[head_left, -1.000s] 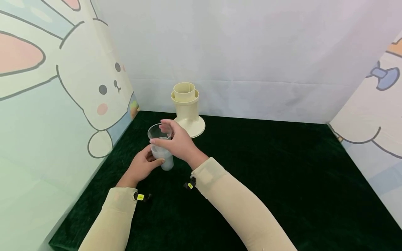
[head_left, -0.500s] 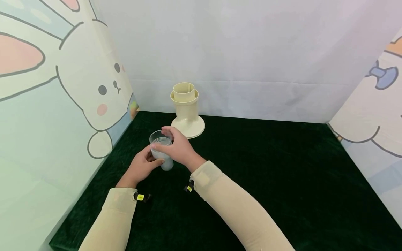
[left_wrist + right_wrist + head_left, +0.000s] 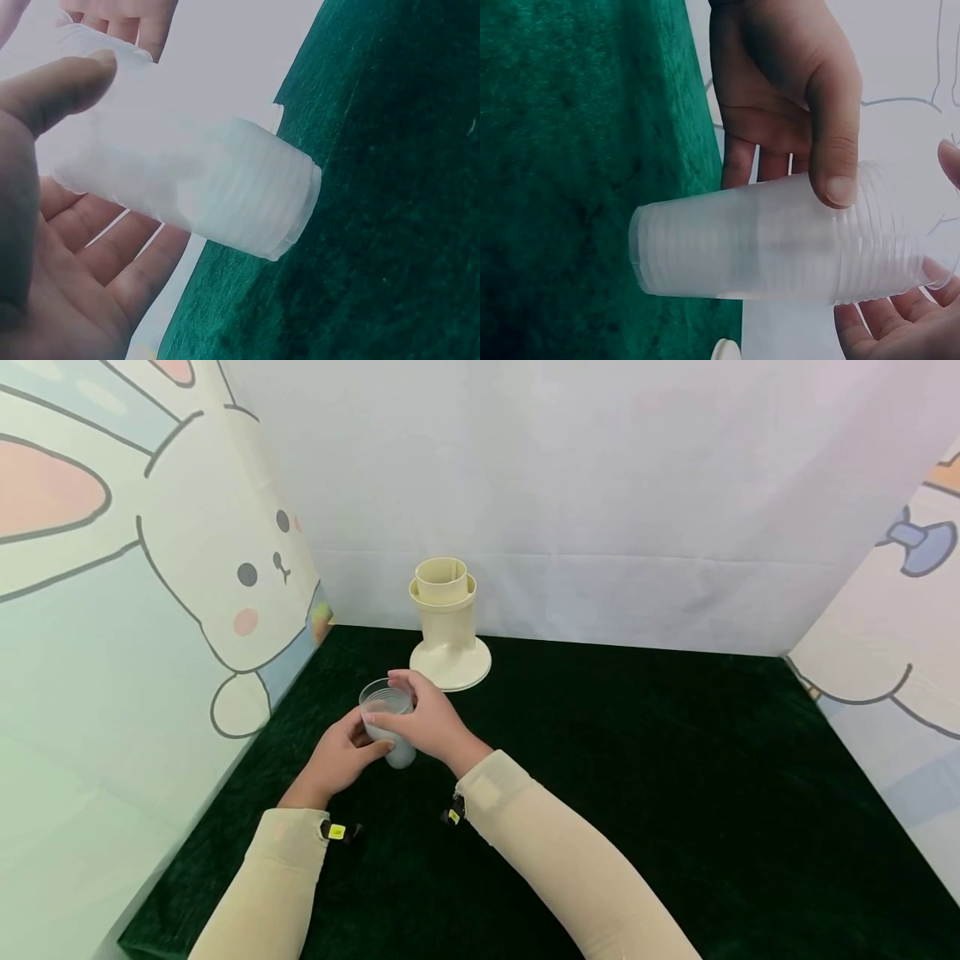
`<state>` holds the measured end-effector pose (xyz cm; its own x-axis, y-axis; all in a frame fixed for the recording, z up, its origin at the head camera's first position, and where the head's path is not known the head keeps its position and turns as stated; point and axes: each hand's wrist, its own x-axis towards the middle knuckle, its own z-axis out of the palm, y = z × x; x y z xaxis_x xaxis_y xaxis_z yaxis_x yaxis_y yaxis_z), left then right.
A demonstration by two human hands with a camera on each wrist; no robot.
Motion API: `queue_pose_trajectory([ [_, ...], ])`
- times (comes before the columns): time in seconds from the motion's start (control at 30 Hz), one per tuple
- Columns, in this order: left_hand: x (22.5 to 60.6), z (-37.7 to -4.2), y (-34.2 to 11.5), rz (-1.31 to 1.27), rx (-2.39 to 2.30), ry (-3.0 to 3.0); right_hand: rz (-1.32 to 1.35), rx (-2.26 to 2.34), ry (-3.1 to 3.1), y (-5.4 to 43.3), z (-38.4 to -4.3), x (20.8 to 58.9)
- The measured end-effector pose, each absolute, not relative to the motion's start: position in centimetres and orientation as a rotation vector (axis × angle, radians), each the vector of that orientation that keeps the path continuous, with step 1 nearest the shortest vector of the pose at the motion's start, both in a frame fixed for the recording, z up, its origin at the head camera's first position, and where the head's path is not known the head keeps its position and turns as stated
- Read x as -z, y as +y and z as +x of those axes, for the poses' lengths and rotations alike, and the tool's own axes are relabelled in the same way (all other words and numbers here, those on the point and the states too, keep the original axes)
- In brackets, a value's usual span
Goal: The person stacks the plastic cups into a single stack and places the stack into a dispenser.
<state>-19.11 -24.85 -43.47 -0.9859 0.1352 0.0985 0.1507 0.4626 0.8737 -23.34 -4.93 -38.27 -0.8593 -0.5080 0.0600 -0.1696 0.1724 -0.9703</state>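
Note:
A stack of clear plastic cups is held between both hands, its base close over the dark green cloth. My left hand grips the lower part of the stack, thumb on the near side and fingers behind. My right hand holds the top of the stack near the rim, thumb in front and fingers round the far side. In the right wrist view the nested cups lie sideways across the picture, their ridged rims packed close together. Glare washes out much of the stack in the left wrist view.
A cream plastic stand with a double-walled tube and round base is behind the hands, at the table's back edge. Dark green cloth covers the table. A white curtain closes the back, with cartoon-printed panels at both sides.
My right hand has moved down, and the top cup it holds has sunk lower into the stack. The left hand keeps its grip in the same place.

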Motion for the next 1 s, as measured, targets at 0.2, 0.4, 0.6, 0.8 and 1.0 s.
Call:
queue_pose_trajectory([
  [0.2,43.7,-19.3,-24.9,-0.294,1.606,-2.655,-0.674,1.704,2.176,-4.9,-23.6,39.2],
  [0.4,43.0,-18.9,-24.4,-0.298,1.619,-2.648,-0.642,1.693,2.153,-4.9,-24.0,40.1],
  [0.6,40.2,-17.4,-23.2,-0.296,1.612,-2.664,-0.65,1.7,2.149,-4.8,-24.2,40.4],
  [0.8,41.1,-17.9,-23.5,-0.306,1.614,-2.655,-0.651,1.714,2.122,-4.8,-24.2,40.4],
  [1.0,43.4,-19.1,-24.6,-0.322,1.635,-2.636,-0.654,1.698,2.118,-4.5,-24.4,40.5],
])
